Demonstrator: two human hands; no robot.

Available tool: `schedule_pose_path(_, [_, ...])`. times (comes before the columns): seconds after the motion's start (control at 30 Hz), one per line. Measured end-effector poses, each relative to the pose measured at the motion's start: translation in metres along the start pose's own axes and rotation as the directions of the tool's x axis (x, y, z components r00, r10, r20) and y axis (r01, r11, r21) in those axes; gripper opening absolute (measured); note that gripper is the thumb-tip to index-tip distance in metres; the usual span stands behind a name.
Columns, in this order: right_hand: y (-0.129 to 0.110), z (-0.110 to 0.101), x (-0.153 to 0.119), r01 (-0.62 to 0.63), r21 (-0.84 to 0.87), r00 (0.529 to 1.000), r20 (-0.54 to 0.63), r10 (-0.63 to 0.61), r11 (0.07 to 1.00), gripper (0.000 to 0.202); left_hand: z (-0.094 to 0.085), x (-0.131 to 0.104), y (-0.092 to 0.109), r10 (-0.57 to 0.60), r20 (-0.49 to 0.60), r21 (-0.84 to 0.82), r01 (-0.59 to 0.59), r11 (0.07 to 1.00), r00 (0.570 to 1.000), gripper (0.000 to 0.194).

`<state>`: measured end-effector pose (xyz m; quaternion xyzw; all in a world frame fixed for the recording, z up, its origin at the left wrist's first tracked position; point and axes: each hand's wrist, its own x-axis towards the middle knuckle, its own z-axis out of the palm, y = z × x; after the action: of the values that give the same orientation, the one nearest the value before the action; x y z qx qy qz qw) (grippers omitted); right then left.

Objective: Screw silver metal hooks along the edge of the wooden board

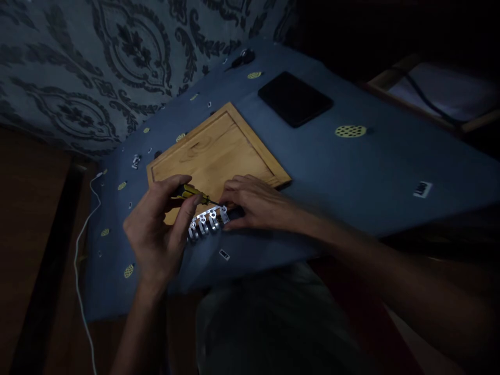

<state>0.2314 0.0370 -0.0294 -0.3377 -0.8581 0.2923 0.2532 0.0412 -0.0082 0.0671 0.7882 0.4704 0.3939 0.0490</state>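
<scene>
The board [219, 151] lay on the table [390, 177] before me, the tablet [296, 99] behind it to the right. Near the board's front edge, the strip [213, 221] sat between my left hand [160, 219] and right hand [255, 203]. The cable [77, 250] ran left.

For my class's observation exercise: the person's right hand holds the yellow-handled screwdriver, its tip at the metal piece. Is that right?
No: the head view shows the left hand holding the yellow-handled screwdriver; its tip is indeed at the metal piece.
</scene>
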Motion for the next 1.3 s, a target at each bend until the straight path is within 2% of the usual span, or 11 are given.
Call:
schedule_pose_path(0.33, [0.000,0.000,0.000,0.007,-0.024,1.000,-0.011,-0.007,1.000,0.045,-0.002,0.004,-0.004,-0.031,-0.012,0.001,0.031,1.000,0.999,0.023])
schedule_pose_path(0.73, [0.000,0.000,-0.001,-0.010,0.005,1.000,-0.017,0.010,1.000,0.036,-0.005,0.006,-0.006,-0.019,0.014,0.033,0.018,0.999,1.000,0.020])
schedule_pose_path(0.97, [-0.003,-0.001,0.000,-0.018,0.001,1.000,-0.013,0.018,1.000,0.037,-0.009,0.014,-0.008,0.030,0.105,-0.006,-0.030,1.000,0.994,0.027])
schedule_pose_path(1.3, [-0.002,-0.002,0.001,-0.013,-0.007,1.000,-0.022,0.013,1.000,0.034,-0.014,0.021,-0.016,0.052,0.183,-0.029,-0.048,0.998,0.982,0.020])
